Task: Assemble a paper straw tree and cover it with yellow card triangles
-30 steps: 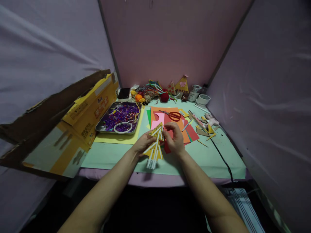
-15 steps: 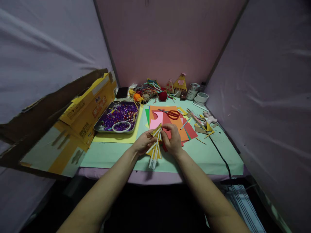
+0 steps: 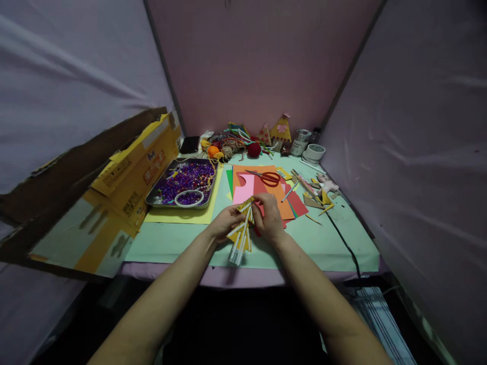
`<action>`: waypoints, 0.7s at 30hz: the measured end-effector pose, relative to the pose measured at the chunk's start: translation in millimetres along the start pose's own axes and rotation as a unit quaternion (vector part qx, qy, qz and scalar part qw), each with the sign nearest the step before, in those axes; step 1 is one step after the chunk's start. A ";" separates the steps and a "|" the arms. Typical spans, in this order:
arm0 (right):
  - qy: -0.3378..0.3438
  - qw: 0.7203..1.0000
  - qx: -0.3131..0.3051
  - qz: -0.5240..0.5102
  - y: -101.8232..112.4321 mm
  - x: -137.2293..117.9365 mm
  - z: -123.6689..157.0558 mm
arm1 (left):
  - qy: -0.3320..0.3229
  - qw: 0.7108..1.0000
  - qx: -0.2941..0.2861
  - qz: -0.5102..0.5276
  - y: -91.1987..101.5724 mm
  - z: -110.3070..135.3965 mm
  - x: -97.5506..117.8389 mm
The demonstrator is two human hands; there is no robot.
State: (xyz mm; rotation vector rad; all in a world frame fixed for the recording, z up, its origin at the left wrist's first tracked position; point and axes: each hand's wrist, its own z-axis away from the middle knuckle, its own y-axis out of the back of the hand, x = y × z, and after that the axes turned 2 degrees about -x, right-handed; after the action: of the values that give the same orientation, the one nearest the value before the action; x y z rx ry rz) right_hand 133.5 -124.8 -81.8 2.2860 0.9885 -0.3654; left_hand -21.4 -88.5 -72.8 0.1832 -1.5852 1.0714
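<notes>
Bare left hand (image 3: 227, 223) and bare right hand (image 3: 269, 219) both at a yellow triangular paper cutout with white paper strips (image 3: 242, 237), held over the mint-green tabletop (image 3: 315, 248), just in front of a fanned stack of coloured paper sheets (image 3: 297, 205). Fingers (image 3: 259, 212) of both hands closed, gripping the cutout's upper part. Red-handled scissors (image 3: 271, 178) lying on the stack; grey metal tray of purple beads (image 3: 152, 197) left of the hands.
</notes>
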 end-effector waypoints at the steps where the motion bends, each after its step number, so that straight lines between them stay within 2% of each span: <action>1: 0.003 1.000 0.001 0.003 -0.1 -0.1 -0.1 | 0.001 1.000 0.001 0.002 0.0 0.1 -0.2; 10: 0.003 1.000 0.030 0.004 -2.4 0.3 0.8 | -0.001 1.000 0.007 0.005 -3.3 1.0 3.3; 21: 0.006 1.000 0.000 0.020 -2.8 -0.4 -0.2 | 0.003 1.000 0.011 0.002 0.2 -0.2 -0.9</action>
State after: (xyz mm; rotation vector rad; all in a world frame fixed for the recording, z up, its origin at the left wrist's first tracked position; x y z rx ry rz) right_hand 131.2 -123.4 -82.7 2.3068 0.9458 -0.3358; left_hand -21.0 -88.6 -73.7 0.1931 -1.5693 1.0918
